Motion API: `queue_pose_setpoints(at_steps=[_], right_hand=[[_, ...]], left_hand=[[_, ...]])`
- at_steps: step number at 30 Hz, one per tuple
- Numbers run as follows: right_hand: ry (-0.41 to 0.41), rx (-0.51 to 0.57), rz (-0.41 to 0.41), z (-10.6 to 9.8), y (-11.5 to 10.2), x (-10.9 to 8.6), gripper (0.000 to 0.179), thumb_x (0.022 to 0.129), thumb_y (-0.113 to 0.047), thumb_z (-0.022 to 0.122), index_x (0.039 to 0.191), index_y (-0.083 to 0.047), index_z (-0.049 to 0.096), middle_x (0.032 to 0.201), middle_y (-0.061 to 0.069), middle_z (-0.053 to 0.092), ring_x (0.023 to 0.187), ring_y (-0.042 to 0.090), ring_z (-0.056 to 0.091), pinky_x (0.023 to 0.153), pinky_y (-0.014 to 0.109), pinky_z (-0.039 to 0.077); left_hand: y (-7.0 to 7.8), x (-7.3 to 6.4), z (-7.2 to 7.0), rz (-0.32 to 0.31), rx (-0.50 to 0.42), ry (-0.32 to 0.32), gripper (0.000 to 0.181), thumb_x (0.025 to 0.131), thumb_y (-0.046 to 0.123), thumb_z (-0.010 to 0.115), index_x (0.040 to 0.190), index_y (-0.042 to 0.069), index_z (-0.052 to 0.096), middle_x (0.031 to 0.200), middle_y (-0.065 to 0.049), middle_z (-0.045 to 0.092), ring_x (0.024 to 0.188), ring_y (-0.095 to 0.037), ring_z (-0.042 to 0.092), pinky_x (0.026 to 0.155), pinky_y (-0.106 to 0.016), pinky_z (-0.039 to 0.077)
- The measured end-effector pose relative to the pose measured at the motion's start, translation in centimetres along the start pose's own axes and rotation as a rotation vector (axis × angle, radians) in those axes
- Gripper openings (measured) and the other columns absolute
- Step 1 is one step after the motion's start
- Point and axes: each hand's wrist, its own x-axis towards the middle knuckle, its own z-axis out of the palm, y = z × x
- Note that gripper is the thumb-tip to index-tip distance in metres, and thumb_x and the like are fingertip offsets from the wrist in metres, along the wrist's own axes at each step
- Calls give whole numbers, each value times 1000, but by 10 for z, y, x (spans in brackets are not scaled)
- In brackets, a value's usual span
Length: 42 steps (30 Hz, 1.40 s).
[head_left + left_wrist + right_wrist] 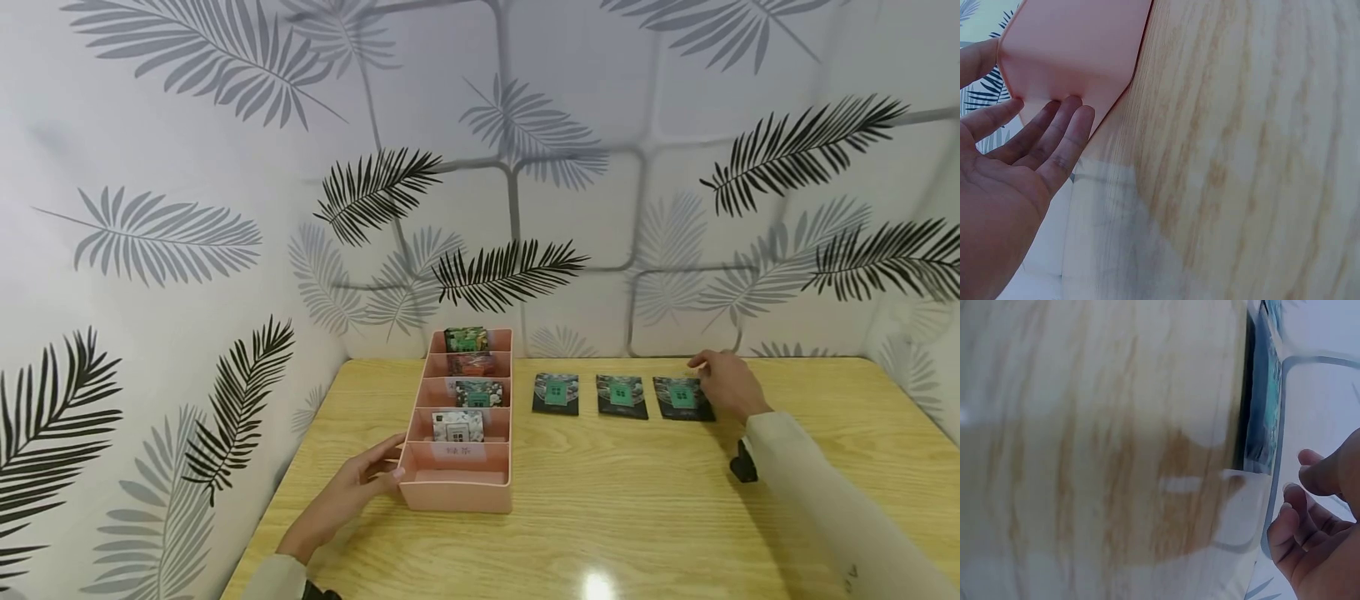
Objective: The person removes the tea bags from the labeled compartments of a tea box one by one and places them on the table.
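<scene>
A yellowish wood table [637, 508] stands against a pale wall [570, 208] printed with grey and black leaves; the wall also closes in its left and right sides. A bright glare [597, 583] sits on the wood near the bottom of the head view.

The pink box [456, 497] is on the table, left of centre, its 5 compartments running away from the person. The 4 farther ones hold boxed packets [468, 338]; the nearest shows its pink floor. To the right, 3 dark packets lie flat in a row near the far edge: left packet [556, 393], middle packet [622, 397], right packet [682, 398].

The left hand [352, 492] rests its extended fingertips against the box's left wall, palm off it. The right hand [729, 385] is beside the right packet, fingers loosely bent, thumb apart; whether it touches the packet cannot be told.

A narrow strip of wood separates box and left packet, slimmer gaps part the packets, and a broad stretch spreads in front.
</scene>
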Motion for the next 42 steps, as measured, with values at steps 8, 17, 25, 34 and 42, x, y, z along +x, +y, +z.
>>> queue_pose_setpoints(at_steps=[8, 17, 25, 34, 42], right_hand=[[44, 17, -60, -6, -14, -3, 29, 96, -1, 40, 113, 3, 64, 102, 24, 59, 75, 28, 51, 61, 40, 40], [101, 21, -125, -4, -37, -7, 21, 95, -5, 51, 110, -1, 66, 98, 20, 61, 80, 30, 55, 62, 42, 43], [128, 33, -130, 0, -50, -7, 19, 96, -8, 55, 111, -4, 66, 98, 16, 60, 74, 25, 52, 61, 40, 43], [139, 63, -192, -1, -71, -9, 19, 96, -7, 55, 111, -4, 66, 98, 14, 59, 74, 23, 54, 62, 39, 46], [110, 111, -229, 4, -88, -12, 19, 97, -8, 53, 111, -6, 66, 100, 12, 60, 79, 23, 54, 65, 39, 47]], left_hand=[[-2, 1, -1, 6, -4, -5, 56, 98, 29, 56, 149, 25, 34, 139, -8, 46, 122, -29, 47, 92, -42, 47], [-1, 0, 1, 6, -6, -7, 56, 98, 29, 55, 149, 25, 33, 139, -9, 46, 121, -27, 48, 92, -43, 48], [-1, 0, 1, 7, -3, 1, 56, 98, 29, 56, 149, 26, 34, 138, -8, 48, 121, -27, 49, 92, -40, 48], [-1, 2, -1, 13, -6, -11, 56, 98, 28, 55, 149, 24, 33, 138, -10, 48, 121, -30, 49, 92, -43, 49], [-2, 2, 0, 27, 4, -20, 55, 98, 29, 55, 149, 25, 33, 138, -11, 47, 120, -31, 49, 92, -43, 48]])
